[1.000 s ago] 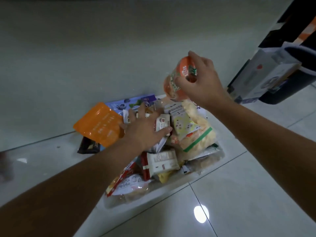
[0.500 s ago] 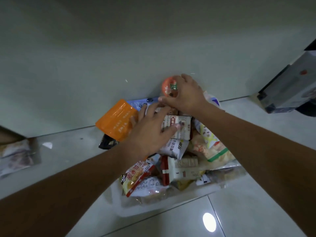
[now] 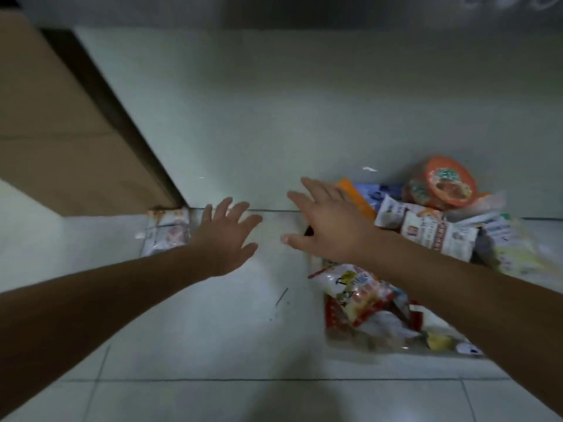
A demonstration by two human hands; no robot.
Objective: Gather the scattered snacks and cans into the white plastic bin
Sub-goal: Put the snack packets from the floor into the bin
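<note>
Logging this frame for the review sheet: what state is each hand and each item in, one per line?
left hand: open, fingers spread, empty, reaching toward the packet by the wall
right hand: open, empty, above the bin's left edge
orange-lidded cup: resting tilted on top of the pile, against the wall
bin: heaped full, snacks spilling above its rim
orange pouch: partly hidden behind the right hand
loose packet: lying on the floor, outside the bin

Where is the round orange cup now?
In the head view, the round orange cup sits at the upper right, on top of the snack pile against the wall, beyond the right hand.
</note>
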